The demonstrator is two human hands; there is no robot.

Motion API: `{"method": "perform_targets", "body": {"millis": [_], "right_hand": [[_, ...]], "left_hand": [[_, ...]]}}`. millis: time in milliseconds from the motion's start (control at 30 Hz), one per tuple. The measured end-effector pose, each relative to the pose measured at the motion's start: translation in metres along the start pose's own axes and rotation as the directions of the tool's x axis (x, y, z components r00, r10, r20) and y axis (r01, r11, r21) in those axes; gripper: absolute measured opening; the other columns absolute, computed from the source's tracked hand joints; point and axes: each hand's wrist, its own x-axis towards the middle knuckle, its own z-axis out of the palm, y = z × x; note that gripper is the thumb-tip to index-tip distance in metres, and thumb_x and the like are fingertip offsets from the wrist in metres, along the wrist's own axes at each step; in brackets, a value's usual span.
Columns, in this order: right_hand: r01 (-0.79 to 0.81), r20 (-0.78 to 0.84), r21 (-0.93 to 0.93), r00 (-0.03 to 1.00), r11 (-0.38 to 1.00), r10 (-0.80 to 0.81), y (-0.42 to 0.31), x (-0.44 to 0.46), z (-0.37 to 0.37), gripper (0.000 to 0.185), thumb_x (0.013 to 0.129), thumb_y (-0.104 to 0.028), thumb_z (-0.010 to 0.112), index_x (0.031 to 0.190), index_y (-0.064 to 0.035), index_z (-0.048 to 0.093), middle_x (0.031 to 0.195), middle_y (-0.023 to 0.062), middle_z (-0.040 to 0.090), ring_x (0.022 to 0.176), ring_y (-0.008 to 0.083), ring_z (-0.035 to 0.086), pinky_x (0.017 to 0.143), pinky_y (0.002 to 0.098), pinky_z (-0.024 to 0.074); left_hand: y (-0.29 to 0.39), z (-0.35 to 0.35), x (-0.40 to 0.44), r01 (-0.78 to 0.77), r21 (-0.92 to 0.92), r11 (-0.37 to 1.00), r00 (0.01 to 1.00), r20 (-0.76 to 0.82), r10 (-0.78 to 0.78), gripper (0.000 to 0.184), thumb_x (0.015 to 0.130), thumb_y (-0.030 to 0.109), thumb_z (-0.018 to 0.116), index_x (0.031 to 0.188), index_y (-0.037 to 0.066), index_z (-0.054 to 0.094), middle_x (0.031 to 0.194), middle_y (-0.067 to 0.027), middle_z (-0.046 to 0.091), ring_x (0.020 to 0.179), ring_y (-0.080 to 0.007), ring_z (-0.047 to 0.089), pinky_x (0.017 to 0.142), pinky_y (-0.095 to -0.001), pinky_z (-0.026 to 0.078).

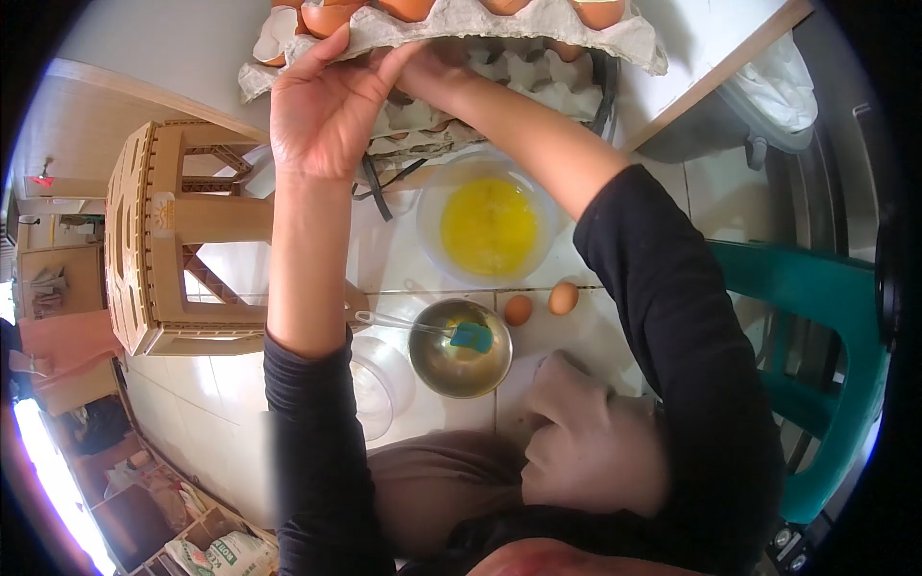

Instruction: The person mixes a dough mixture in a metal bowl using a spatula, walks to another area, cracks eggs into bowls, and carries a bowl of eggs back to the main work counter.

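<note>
At the top, my left hand [322, 110] grips the near edge of a grey egg tray [461, 21] that bears brown eggshells. Beneath that tray reaches my right hand [432, 75]; its fingers are hidden. More grey trays [538, 82] lie under the raised one. A clear bowl of yellow beaten egg [488, 226] stands on the tiled floor. Nearer me is a metal bowl [459, 372] with a teal spatula [472, 336] resting in it. Two brown eggs [563, 298] lie to the right between the bowls.
A cardboard structure [226, 219] stands at the left. On the right are a green plastic chair [855, 336] and a grey bin [701, 125] with a white bag. A clear container [373, 389] sits left of the metal bowl. Black straps [379, 192] lie by the trays.
</note>
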Motion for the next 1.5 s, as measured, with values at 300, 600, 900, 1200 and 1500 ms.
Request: {"method": "perform_targets", "body": {"millis": [300, 600, 900, 1200, 1500], "right_hand": [[-0.286, 0.307, 0.848, 0.951, 0.446, 0.027, 0.074, -0.143, -0.067, 0.048, 0.076, -0.028, 0.067, 0.109, -0.0003, 0.046, 0.097, 0.0131, 0.058, 0.071, 0.0218, 0.061, 0.058, 0.0255, 0.0488], [-0.602, 0.600, 0.796, 0.799, -0.070, -0.045, 0.098, -0.186, -0.093, 0.047, 0.088, -0.044, 0.042, 0.109, -0.0019, 0.045, 0.088, 0.0109, 0.055, 0.056, 0.0146, 0.054, 0.037, 0.0271, 0.0434], [-0.702, 0.700, 0.712, 0.709, -0.013, 0.087, 0.096, -0.198, -0.082, 0.053, 0.086, -0.054, 0.038, 0.103, -0.0048, 0.049, 0.076, 0.0059, 0.054, 0.057, 0.0148, 0.054, 0.039, 0.0278, 0.0417], [-0.631, 0.673, 0.738, 0.710, 0.237, -0.208, 0.048, -0.243, -0.078, 0.045, 0.082, -0.038, 0.057, 0.109, -0.0022, 0.051, 0.087, 0.0072, 0.059, 0.057, 0.0122, 0.055, 0.048, 0.0224, 0.0447], [-0.027, 0.538, 0.536, 0.781, 0.843, -0.317, 0.009, -0.272, 0.005, 0.039, 0.071, -0.027, 0.068, 0.100, -0.0038, 0.057, 0.085, 0.0114, 0.055, 0.077, 0.0246, 0.055, 0.068, 0.0333, 0.0450]], "left_hand": [[-0.019, -0.031, 0.007, -0.129, 0.207, 0.970, 0.974, -0.159, 0.163, 0.042, 0.082, -0.002, 0.040, 0.123, -0.006, 0.030, 0.130, -0.0207, 0.031, 0.122, -0.0372, 0.028, 0.102, -0.0545, 0.024], [-0.041, -0.079, 0.003, -0.079, 0.366, 0.927, 0.919, -0.335, 0.210, 0.033, 0.083, 0.000, 0.048, 0.114, -0.006, 0.038, 0.115, -0.0167, 0.045, 0.110, -0.0289, 0.045, 0.094, -0.0443, 0.042], [-0.042, -0.075, -0.020, 0.315, 0.673, 0.669, 0.779, -0.586, 0.223, 0.044, 0.079, 0.014, 0.063, 0.110, -0.010, 0.044, 0.106, -0.0121, 0.053, 0.096, -0.0206, 0.057, 0.084, -0.0240, 0.047], [-0.094, 0.010, -0.153, 0.484, 0.865, 0.131, 0.872, -0.465, -0.156, 0.056, 0.086, 0.023, 0.055, 0.131, 0.004, 0.028, 0.114, -0.0100, 0.046, 0.100, -0.0162, 0.052, 0.080, -0.0296, 0.047], [-0.162, -0.066, -0.325, 0.262, 0.472, 0.842, 0.674, -0.714, 0.190, 0.048, 0.087, 0.023, 0.050, 0.128, 0.006, 0.033, 0.107, -0.0097, 0.050, 0.091, -0.0170, 0.054, 0.074, -0.0279, 0.049]]}}
